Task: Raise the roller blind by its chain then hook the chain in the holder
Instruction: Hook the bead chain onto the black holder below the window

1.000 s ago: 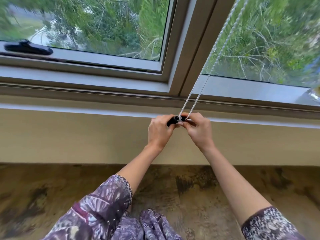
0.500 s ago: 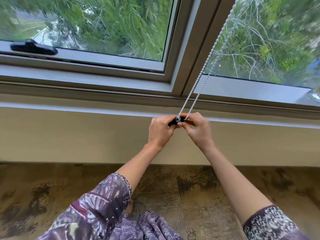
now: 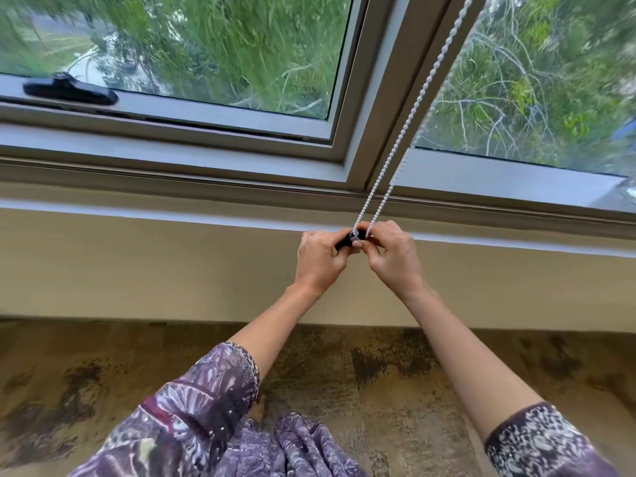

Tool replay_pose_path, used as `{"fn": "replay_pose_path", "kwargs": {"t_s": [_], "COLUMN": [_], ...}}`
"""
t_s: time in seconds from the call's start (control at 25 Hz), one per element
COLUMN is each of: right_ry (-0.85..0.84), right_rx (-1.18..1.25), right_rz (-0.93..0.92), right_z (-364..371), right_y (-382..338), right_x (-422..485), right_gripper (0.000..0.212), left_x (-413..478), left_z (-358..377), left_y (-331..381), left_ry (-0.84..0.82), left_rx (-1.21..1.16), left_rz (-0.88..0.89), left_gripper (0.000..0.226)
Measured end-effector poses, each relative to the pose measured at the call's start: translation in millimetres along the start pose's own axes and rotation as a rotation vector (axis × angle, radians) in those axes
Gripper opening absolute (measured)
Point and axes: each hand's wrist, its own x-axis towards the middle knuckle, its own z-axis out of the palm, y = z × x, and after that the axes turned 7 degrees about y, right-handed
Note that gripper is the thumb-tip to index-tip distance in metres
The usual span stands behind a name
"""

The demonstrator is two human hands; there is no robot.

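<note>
A white beaded chain [image 3: 409,115] runs as a double strand from the upper right down to the wall just under the window sill. Its lower loop ends at a small black holder [image 3: 351,238] on the wall. My left hand [image 3: 320,259] grips the holder from the left. My right hand [image 3: 392,258] pinches the chain's bottom loop against the holder from the right. My fingers hide most of the holder and how the loop sits in it. The roller blind itself is out of view.
A grey window frame [image 3: 364,160] with a vertical mullion stands behind the chain. A black window latch [image 3: 69,91] lies at the far left on the frame. Below are a cream wall [image 3: 137,270] and a mottled brown floor [image 3: 395,390].
Both hands stay together at the holder with only small finger shifts. The view has tilted slightly, so the latch and window frame sit a little lower in the picture.
</note>
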Motion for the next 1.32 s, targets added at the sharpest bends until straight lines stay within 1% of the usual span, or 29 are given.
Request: {"fn": "replay_pose_path", "kwargs": {"t_s": [0.2, 0.28, 0.36, 0.48, 0.6, 0.68, 0.8, 0.92, 1.04, 1.12, 1.16, 1.24, 1.32], "right_ry": [-0.089, -0.113, -0.119, -0.103, -0.053, -0.029, -0.001, 0.008, -0.038, -0.089, -0.103, -0.109, -0.098], "right_rx": [-0.039, -0.075, -0.138, -0.193, -0.184, -0.098, 0.072, 0.126, 0.154, 0.156, 0.143, 0.122, 0.123], "right_rz": [-0.1, -0.124, -0.121, -0.071, 0.016, 0.092, 0.191, 0.235, 0.226, 0.233, 0.231, 0.218, 0.202], "right_z": [-7.2, -8.7, -6.9, 1.2, 10.9, 14.1, 16.7, 17.2, 12.7, 7.7, 5.3, 2.6, 2.5], "right_y": [4.3, 6.0, 6.3, -0.5, -5.5, -5.7, -7.8, -10.6, -10.2, -7.4, -5.7, -2.6, -2.3], "right_x": [1.8, 2.6, 4.4, 8.0, 9.3, 9.4, 6.4, 3.5, 3.5, 5.9, 7.2, 9.5, 11.1], "right_gripper": [0.02, 0.019, 0.017, 0.012, 0.008, 0.009, 0.017, 0.017, 0.021, 0.026, 0.026, 0.023, 0.021], "left_x": [12.6, 15.0, 12.6, 2.6, -1.3, 0.0, 0.6, -3.7, -3.8, -2.5, -1.3, 1.4, 2.7], "left_z": [-4.3, -5.6, -4.5, 1.6, 6.4, 7.0, 8.6, 10.0, 10.2, 9.7, 8.9, 7.2, 6.6], "left_y": [-13.6, -16.3, -15.0, -5.6, -2.1, -4.5, -9.6, -13.1, -18.1, -21.4, -22.0, -21.7, -19.5], "left_ry": [-0.246, -0.303, -0.256, -0.063, 0.036, 0.037, 0.033, 0.01, -0.127, -0.232, -0.257, -0.236, -0.155], "left_rx": [-0.156, -0.185, -0.172, -0.054, 0.016, -0.02, -0.083, -0.148, -0.247, -0.289, -0.296, -0.273, -0.218], "left_rz": [-0.005, -0.009, -0.033, -0.066, -0.085, -0.098, -0.104, -0.132, -0.189, -0.186, -0.177, -0.154, -0.119], "left_gripper": [0.03, 0.027, 0.024, 0.021, 0.022, 0.022, 0.026, 0.028, 0.031, 0.037, 0.037, 0.034, 0.03]}}
